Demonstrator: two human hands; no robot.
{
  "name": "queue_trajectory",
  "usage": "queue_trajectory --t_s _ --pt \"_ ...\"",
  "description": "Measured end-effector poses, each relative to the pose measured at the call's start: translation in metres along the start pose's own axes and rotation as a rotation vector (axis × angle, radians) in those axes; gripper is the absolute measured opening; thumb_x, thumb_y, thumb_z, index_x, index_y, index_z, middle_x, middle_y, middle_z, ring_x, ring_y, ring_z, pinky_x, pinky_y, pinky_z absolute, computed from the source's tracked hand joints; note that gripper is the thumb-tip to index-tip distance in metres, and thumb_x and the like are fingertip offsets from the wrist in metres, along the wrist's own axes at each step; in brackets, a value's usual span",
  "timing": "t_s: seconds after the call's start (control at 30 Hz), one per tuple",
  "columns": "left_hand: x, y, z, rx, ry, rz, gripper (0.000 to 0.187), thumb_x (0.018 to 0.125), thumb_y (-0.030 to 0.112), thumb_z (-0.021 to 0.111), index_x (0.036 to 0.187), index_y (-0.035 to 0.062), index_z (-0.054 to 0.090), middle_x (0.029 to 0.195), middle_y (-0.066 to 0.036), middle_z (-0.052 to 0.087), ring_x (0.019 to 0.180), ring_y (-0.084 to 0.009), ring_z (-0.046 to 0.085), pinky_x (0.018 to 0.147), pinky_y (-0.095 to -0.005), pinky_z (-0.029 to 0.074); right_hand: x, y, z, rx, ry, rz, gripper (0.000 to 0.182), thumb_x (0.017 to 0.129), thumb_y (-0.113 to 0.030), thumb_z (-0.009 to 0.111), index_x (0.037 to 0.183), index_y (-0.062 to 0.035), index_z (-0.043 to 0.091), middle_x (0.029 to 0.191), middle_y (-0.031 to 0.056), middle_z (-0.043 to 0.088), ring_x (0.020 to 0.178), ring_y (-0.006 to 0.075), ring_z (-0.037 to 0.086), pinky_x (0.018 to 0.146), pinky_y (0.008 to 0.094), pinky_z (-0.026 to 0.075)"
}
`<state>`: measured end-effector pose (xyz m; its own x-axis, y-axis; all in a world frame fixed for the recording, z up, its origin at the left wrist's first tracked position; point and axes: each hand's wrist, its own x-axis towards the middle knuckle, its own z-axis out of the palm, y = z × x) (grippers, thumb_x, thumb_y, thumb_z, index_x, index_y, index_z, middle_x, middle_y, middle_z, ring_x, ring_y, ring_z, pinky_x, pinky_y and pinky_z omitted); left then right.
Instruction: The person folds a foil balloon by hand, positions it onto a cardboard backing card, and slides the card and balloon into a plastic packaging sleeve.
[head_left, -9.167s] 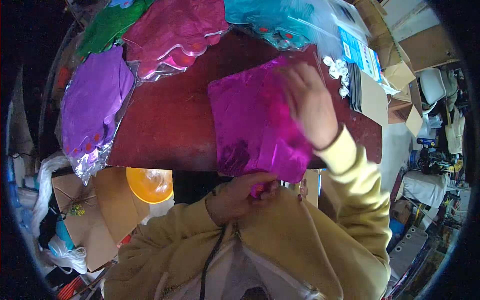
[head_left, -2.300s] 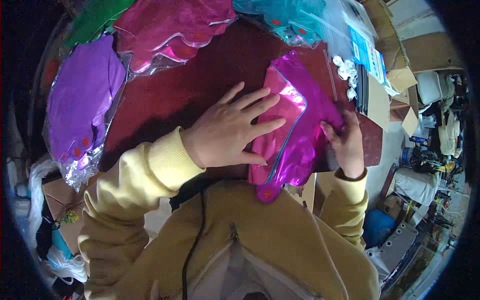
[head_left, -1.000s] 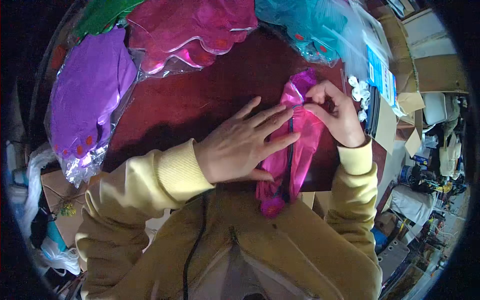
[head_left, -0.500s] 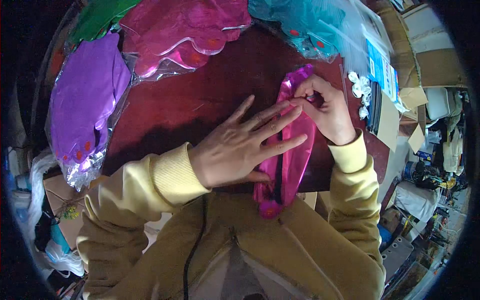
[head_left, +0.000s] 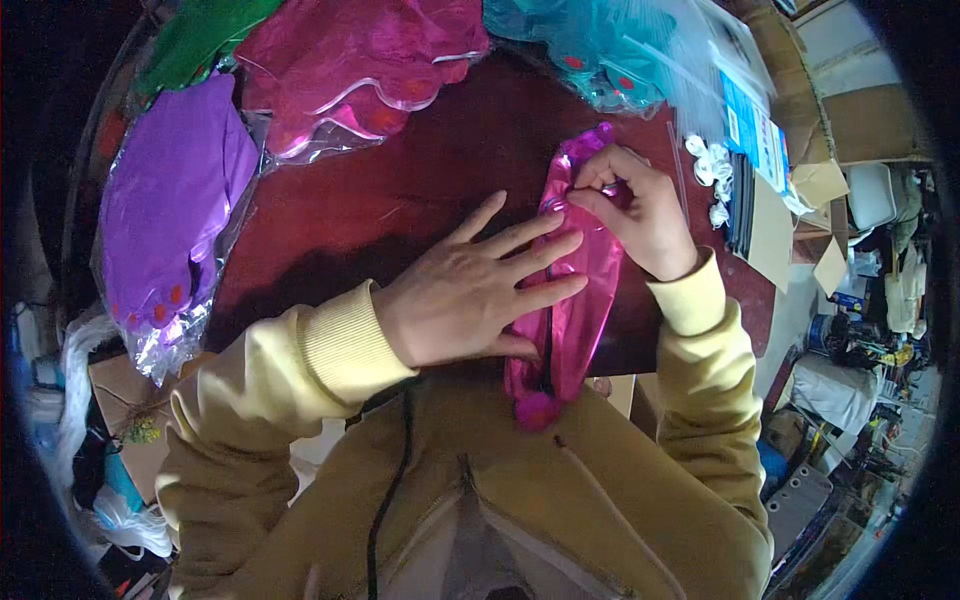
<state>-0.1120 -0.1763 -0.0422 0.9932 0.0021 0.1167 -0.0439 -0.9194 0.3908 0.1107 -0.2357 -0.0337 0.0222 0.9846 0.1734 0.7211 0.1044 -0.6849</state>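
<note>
A shiny folded pink foil piece (head_left: 583,310) with a dark stripe along it lies over the table's near edge, its lower tip hanging above my lap. My left hand (head_left: 480,280) is spread palm down, fingers apart, with the fingertips resting on or just over the foil's left side. My right hand (head_left: 635,205) pinches at the foil's upper part, thumb and index finger pressed together by its left edge. What lies between those fingertips is too small to tell.
Purple (head_left: 175,200), dark pink (head_left: 350,70), green (head_left: 200,40) and teal (head_left: 590,50) foil pieces in clear bags lie around the dark red table (head_left: 420,150). White coiled bits (head_left: 712,170) and a blue-and-white packet (head_left: 755,130) are at the right.
My left fingers have drawn back slightly from my right fingertips, leaving a small gap. The right hand and the foil appear shifted a little left in view.
</note>
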Motion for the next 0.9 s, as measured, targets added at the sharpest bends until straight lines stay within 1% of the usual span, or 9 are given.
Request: queue_trajectory --t_s 0.1,0.2,0.3,0.33,0.4,0.53,0.67,0.83,0.9 --pt "0.000 0.000 0.000 -0.005 0.024 0.004 0.076 0.073 0.053 0.064 0.137 0.0211 0.039 0.147 -0.010 0.028 0.138 -0.0279 0.023 0.107 -0.0588 0.017 -0.004 -0.005 -0.002 -0.057 0.015 -0.019 0.018 0.073 -0.004 0.069 0.088 -0.0021 0.060 0.087 0.0100 0.062 0.083 0.0231 0.060 0.073 0.0337 0.047" --pt "-0.002 0.000 0.001 -0.017 0.034 -0.001 0.074 0.074 0.053 0.064 0.136 0.0202 0.041 0.147 -0.010 0.029 0.138 -0.0279 0.024 0.108 -0.0583 0.017 -0.024 -0.027 -0.007 -0.247 0.223 -0.127 0.027 0.073 -0.006 0.069 0.098 -0.0014 0.061 0.107 0.0144 0.060 0.104 0.0310 0.056 0.091 0.0402 0.043" --pt "-0.002 -0.001 0.003 -0.031 0.034 -0.003 0.072 0.074 0.052 0.064 0.135 0.0196 0.043 0.146 -0.010 0.030 0.138 -0.0280 0.024 0.108 -0.0578 0.017 -0.071 -0.043 -0.005 -0.437 0.085 -0.077 0.041 0.074 -0.007 0.068 0.114 -0.0022 0.059 0.126 0.0174 0.052 0.120 0.0336 0.049 0.101 0.0462 0.037" --pt "-0.002 -0.001 0.002 -0.033 0.037 -0.004 0.072 0.074 0.052 0.064 0.134 0.0193 0.043 0.146 -0.010 0.030 0.138 -0.0280 0.024 0.108 -0.0576 0.017 -0.086 -0.046 0.001 -0.440 0.082 -0.078 0.041 0.074 -0.007 0.068 0.114 -0.0022 0.059 0.126 0.0174 0.052 0.120 0.0336 0.049 0.101 0.0462 0.037" --pt "-0.002 0.000 0.001 -0.036 0.037 0.000 0.072 0.073 0.050 0.065 0.134 0.0188 0.043 0.146 -0.011 0.030 0.137 -0.0281 0.024 0.108 -0.0573 0.017 -0.107 -0.051 0.016 -0.463 -0.051 0.010 0.053 0.077 -0.009 0.065 0.128 -0.0039 0.051 0.137 0.0187 0.043 0.129 0.0329 0.040 0.105 0.0497 0.030" --pt "-0.001 0.001 0.001 -0.036 0.045 -0.004 0.073 0.072 0.048 0.068 0.134 0.0191 0.043 0.146 -0.011 0.030 0.137 -0.0282 0.024 0.108 -0.0571 0.018 -0.098 -0.055 0.026 -0.540 -0.016 0.116 0.060 0.081 -0.012 0.061 0.136 -0.0031 0.041 0.143 0.0190 0.035 0.133 0.0329 0.034 0.106 0.0501 0.028" --pt "-0.001 0.000 0.000 -0.025 0.037 0.001 0.074 0.071 0.047 0.069 0.134 0.0197 0.043 0.146 -0.010 0.031 0.137 -0.0282 0.024 0.108 -0.0572 0.018 -0.070 -0.029 0.025 -0.600 0.105 0.084 0.062 0.081 -0.013 0.060 0.138 -0.0024 0.036 0.145 0.0186 0.031 0.135 0.0325 0.030 0.107 0.0499 0.026" --pt "-0.001 0.001 0.001 -0.009 0.051 0.012 0.074 0.071 0.047 0.070 0.135 0.0204 0.043 0.146 -0.010 0.030 0.137 -0.0283 0.024 0.108 -0.0572 0.019 -0.069 -0.024 0.026 -0.623 0.151 0.071 0.060 0.082 -0.014 0.058 0.138 -0.0025 0.037 0.145 0.0191 0.032 0.135 0.0325 0.031 0.107 0.0495 0.026" --pt "-0.001 0.001 0.000 -0.010 0.042 0.004 0.074 0.071 0.047 0.070 0.135 0.0204 0.043 0.146 -0.010 0.030 0.137 -0.0284 0.025 0.108 -0.0572 0.019 -0.087 -0.042 0.027 -0.575 0.076 0.103 0.059 0.082 -0.014 0.058 0.137 -0.0028 0.039 0.143 0.0180 0.034 0.134 0.0320 0.032 0.107 0.0495 0.026"
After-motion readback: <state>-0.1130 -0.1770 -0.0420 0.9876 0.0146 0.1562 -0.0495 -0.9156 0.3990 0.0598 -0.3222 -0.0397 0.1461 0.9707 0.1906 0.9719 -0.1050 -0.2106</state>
